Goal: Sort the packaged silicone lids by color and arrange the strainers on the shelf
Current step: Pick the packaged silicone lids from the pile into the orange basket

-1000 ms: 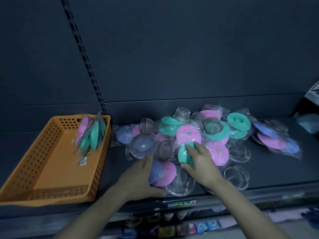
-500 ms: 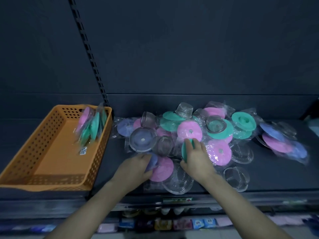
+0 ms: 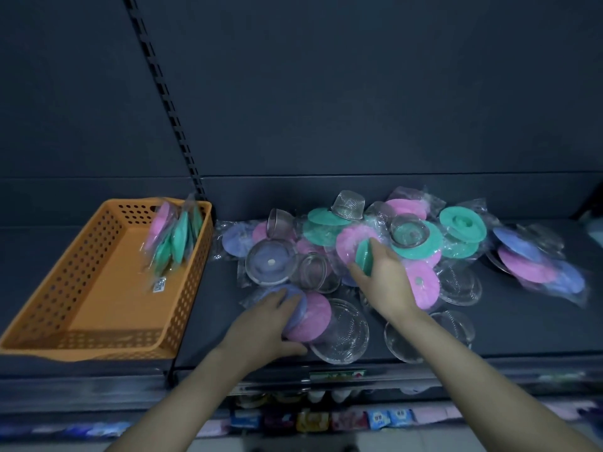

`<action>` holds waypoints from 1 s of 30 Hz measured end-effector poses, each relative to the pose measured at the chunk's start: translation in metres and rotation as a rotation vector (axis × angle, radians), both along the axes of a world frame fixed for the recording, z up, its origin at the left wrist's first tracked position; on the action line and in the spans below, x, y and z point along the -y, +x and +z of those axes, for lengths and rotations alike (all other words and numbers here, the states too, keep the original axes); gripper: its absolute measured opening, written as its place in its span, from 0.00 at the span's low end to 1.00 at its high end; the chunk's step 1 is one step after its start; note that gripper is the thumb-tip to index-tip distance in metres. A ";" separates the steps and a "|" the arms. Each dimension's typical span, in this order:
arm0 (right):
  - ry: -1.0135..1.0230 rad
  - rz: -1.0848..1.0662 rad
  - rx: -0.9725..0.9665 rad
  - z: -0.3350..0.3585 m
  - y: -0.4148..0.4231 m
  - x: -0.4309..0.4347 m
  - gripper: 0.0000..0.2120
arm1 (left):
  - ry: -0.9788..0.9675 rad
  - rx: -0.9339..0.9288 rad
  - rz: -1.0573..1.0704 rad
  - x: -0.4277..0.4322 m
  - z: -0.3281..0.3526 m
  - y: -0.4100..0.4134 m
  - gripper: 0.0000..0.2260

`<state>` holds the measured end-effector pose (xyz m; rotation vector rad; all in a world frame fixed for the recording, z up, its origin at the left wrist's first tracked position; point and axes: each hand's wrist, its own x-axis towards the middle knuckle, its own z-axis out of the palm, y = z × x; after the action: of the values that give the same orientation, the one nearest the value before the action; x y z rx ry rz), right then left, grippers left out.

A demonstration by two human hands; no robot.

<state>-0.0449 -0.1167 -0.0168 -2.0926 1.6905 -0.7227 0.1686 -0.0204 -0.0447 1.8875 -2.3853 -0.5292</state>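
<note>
— What has the right hand (image 3: 388, 282) got?
— A green lid (image 3: 363, 256), stood on edge and pinched between thumb and fingers, just in front of the heap of bagged lids (image 3: 463, 230) at the back of the shelf (image 3: 509, 324).
— And the left hand (image 3: 266, 322)?
— Its fingers curl over a purple lid (image 3: 295, 296) with the thumb under the near edge, gripping it. A pink lid (image 3: 315, 318) lies beside it, touching.
— Strainers?
— One mesh strainer (image 3: 347, 206) sits upturned on the heap; another (image 3: 342, 332) lies near the shelf's front edge.
— The basket (image 3: 182, 298)?
— On the left, with a few lids (image 3: 177, 238) leaning against its far corner.
</note>
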 end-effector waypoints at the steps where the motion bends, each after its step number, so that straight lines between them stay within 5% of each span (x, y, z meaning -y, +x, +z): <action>1: -0.001 0.005 -0.070 -0.001 0.002 0.001 0.15 | -0.036 -0.015 0.000 0.002 0.003 0.002 0.37; 6: 0.017 0.045 -0.407 -0.006 0.012 0.009 0.25 | -0.092 -0.114 -0.020 0.003 0.007 0.012 0.28; 11: 0.164 0.172 -0.423 -0.006 0.003 0.027 0.41 | -0.163 -0.431 0.085 0.004 0.008 0.030 0.19; 14: 0.197 0.228 -0.522 -0.010 -0.004 0.030 0.49 | -0.228 -0.468 0.120 0.005 0.013 0.031 0.09; 18: 0.032 0.129 -0.547 -0.020 0.001 0.024 0.38 | -0.264 -0.387 0.150 0.008 0.016 0.018 0.10; 24: -0.059 0.127 -0.277 -0.007 -0.001 0.020 0.21 | -0.092 -0.110 0.024 0.019 0.012 0.022 0.30; 30: -0.123 0.149 -0.132 0.017 -0.012 0.016 0.17 | -0.147 0.055 -0.205 0.025 0.014 0.024 0.35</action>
<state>-0.0573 -0.1328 0.0003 -2.3694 1.5705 -0.6707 0.1923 -0.0452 -0.0302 1.6308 -2.5897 -0.3065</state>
